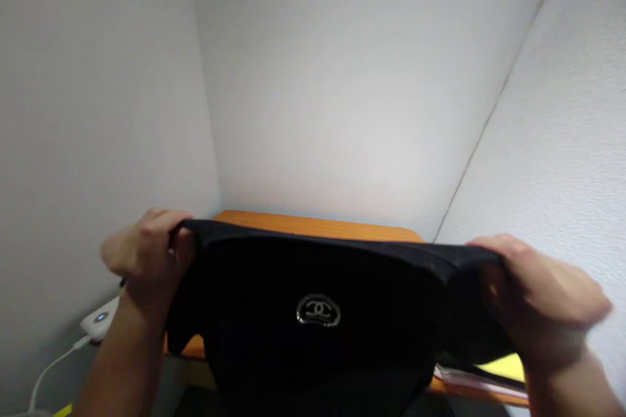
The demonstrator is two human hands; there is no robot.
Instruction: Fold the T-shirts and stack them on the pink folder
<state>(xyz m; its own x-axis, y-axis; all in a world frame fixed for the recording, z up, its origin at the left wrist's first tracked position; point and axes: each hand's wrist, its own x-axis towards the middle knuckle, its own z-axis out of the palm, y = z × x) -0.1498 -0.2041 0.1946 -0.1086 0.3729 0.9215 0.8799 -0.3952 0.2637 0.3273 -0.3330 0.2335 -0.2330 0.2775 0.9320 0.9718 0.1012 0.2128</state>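
A black short-sleeved T-shirt [313,273] with a shiny silver emblem on its front hangs stretched between my two hands. My left hand [149,247] is closed on the shirt's upper left edge, near a sleeve. On the opposite side, my right hand [538,283] grips the upper right edge, its fingers partly hidden by shadow and cloth. The top edge runs taut from hand to hand, and the lower part drops out of the picture.
Behind the shirt is an orange-brown wooden table [313,225] against pale walls [317,78]. A white device [100,319] with a white cable [53,365] sits at lower left. Something yellow [503,367] lies by my right wrist.
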